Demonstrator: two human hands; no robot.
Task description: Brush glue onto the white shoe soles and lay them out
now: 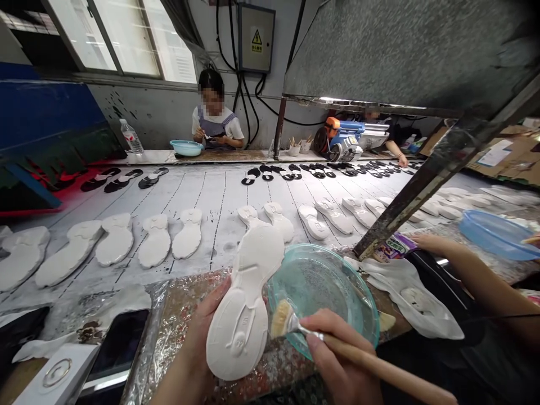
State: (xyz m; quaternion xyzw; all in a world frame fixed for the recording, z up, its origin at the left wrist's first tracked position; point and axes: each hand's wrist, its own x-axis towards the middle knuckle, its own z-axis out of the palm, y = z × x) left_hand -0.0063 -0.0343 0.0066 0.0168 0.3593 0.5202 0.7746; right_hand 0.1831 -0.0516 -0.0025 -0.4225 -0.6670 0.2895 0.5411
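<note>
My left hand [202,326] grips a white shoe sole [247,298] by its left edge, holding it tilted up with a moulded face toward me. In my right hand [337,354] is a wooden-handled brush [358,357], pinched near its metal collar. Its pale bristles [282,319] are just right of the sole's lower half, over the near rim of a clear teal basin [371,304]. A thin film of liquid seems to lie in the basin. Behind the held sole, another white sole [280,222] rests on the white belt [228,191].
White soles [156,242] line the belt's near side; black shoe uppers [287,171] line its far side. A slanted metal post [405,191] rises at right. A phone [118,349] and white box [54,377] lie at left. One person [215,121] sits opposite; a co-worker's arm [459,259] reaches in at right.
</note>
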